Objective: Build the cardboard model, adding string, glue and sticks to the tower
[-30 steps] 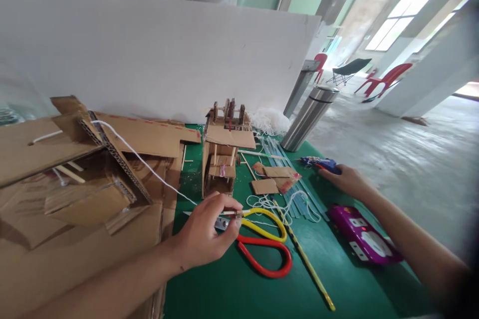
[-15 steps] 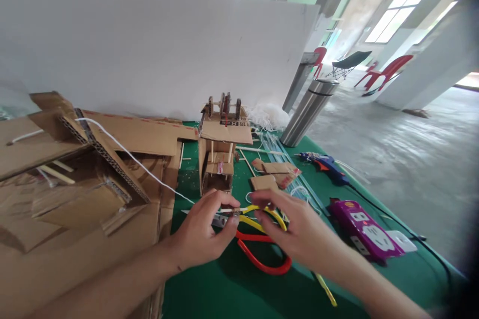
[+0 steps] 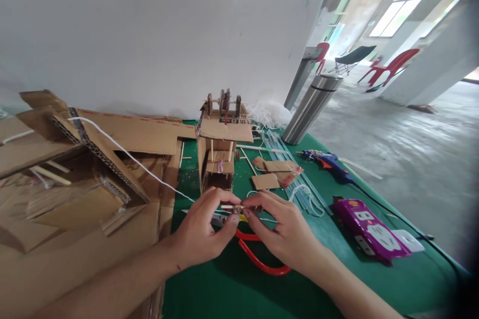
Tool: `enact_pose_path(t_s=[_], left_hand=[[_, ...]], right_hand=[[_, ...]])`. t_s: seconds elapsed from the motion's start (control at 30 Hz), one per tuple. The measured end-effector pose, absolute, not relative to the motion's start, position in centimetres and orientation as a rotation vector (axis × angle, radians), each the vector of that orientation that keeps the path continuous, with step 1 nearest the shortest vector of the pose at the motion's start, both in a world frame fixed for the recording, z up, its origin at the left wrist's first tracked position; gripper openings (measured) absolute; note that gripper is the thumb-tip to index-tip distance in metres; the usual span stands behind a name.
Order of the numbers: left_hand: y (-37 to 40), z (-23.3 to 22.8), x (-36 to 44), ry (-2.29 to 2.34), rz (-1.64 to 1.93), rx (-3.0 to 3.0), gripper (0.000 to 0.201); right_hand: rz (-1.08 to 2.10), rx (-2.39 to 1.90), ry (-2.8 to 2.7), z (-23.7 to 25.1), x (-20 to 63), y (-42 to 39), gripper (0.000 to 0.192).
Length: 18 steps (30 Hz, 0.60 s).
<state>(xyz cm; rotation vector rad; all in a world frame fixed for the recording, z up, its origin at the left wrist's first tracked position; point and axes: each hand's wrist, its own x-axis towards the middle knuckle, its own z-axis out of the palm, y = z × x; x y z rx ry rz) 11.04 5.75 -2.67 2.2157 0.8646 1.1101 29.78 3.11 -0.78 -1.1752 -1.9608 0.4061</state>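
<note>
My left hand (image 3: 209, 227) pinches a small brown cardboard piece (image 3: 237, 209) between thumb and forefinger. A thin wooden stick (image 3: 226, 206) passes along it and pokes out to the left. From the other side, my right hand (image 3: 279, 224) closes thumb and forefinger on the stick's right end, which its fingertips mostly hide. Under both hands lie scissors with red handles (image 3: 262, 264), their blades partly covered by my left hand. A white string (image 3: 149, 174) runs from the cardboard structure at left down to my left hand. Just beyond stands a small cardboard tower (image 3: 220, 159).
A large cardboard structure (image 3: 93, 184) fills the left side. On the green table (image 3: 209, 294) lie cardboard scraps (image 3: 279, 169), clear glue sticks (image 3: 303, 187), a blue glue gun (image 3: 329, 162) and a purple power strip (image 3: 374, 234). A steel flask (image 3: 312, 109) stands behind.
My right hand has moved left and closed at the stick beside my left fingertips. It now covers most of the yellow handle. My left hand keeps its pinch.
</note>
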Motion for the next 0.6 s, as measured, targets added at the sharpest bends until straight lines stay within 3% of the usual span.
enact_pose_path(t_s=[0.6], left_hand=[[5.66, -2.57, 10.98, 0.839, 1.123, 2.211, 0.019]], right_hand=[[0.274, -0.975, -1.990, -1.49, 29.82, 3.33, 0.015]])
